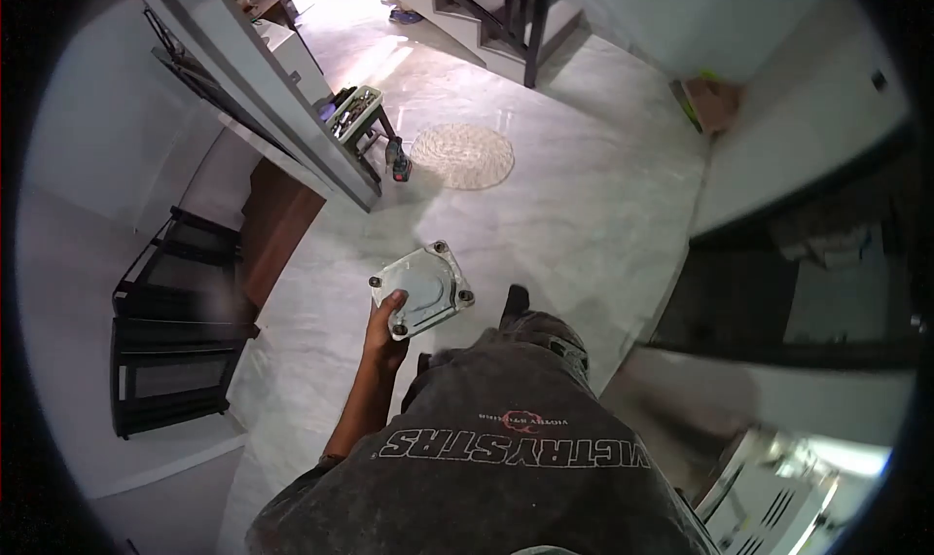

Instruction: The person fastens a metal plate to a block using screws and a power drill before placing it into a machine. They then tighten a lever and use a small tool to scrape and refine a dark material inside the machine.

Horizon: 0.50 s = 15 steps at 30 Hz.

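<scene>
My left hand [382,331] is closed on a square grey metal plate [423,290], with the thumb over its near left edge. Rounded corners on the plate carry dark bolts or bolt holes, and a raised round shape fills its middle. It is held up in front of my body, above the floor, touching nothing but the hand. The fingers beneath it are hidden. My right hand does not show.
Pale marble-look floor [584,195] spreads ahead, with a round woven mat [462,155]. A cordless drill [399,161] stands beside a small table with a tool tray [356,112]. Stairs [457,25] rise at the back. Folded black metal frames [175,360] lean on the left.
</scene>
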Available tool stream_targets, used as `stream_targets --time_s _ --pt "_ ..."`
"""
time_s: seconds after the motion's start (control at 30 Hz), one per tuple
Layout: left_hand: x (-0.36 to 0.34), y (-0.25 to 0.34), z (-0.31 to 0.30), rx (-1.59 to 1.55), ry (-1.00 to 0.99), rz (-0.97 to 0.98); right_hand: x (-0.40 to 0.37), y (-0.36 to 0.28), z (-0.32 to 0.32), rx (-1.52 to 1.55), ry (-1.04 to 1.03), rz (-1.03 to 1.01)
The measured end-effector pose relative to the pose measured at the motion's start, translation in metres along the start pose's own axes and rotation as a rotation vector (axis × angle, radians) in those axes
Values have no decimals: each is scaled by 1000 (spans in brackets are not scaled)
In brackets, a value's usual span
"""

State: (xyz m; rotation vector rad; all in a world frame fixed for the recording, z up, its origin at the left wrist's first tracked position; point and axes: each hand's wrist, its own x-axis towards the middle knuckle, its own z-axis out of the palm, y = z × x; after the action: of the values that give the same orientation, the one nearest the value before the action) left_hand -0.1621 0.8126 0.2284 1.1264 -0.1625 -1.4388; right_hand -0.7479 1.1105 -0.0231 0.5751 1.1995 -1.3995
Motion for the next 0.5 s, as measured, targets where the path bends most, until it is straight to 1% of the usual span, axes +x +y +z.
stream_targets --time_s 0.07,0.1,0.13,0.17,0.2,0.23,0.27,0.3,0.33,0.37,0.4,0.43,0.47,0.5 --pt "64 24 42 -63 10 -17 73 -46 174 -314 93 -109" --pt "86 35 57 -100 9 -51 96 -69 257 -587 -123 -185" --pt "102 51 78 -83 106 -49 114 -86 370 -857 126 -264" --pt "126 62 91 -107 131 -28 128 -108 455 -1042 -115 -316" --pt "153 71 101 -130 152 -5 121 -114 553 -1081 -253 -455" --pt "161 69 106 -148 160 22 114 -129 620 -1134 -331 -520" --pt "197 77 110 -146 169 80 117 -133 700 -1196 -398 -582" --pt "230 82 112 -141 181 142 121 -140 764 -1299 -414 -574" --pt "270 88 111 -157 205 153 137 -146 820 -1402 -424 -557" --pt "303 91 107 -145 294 149 166 -169 847 -1515 -473 -449" --pt "335 105 108 -140 373 156 191 -176 866 -1699 -279 -352" --pt "357 132 125 -172 296 175 216 -183 889 -1878 -83 -277" --pt "381 144 132 -273 322 138 246 -192 888 -2152 -197 -278" --pt "412 156 130 -355 347 152 238 -185 900 -2592 -372 -361"
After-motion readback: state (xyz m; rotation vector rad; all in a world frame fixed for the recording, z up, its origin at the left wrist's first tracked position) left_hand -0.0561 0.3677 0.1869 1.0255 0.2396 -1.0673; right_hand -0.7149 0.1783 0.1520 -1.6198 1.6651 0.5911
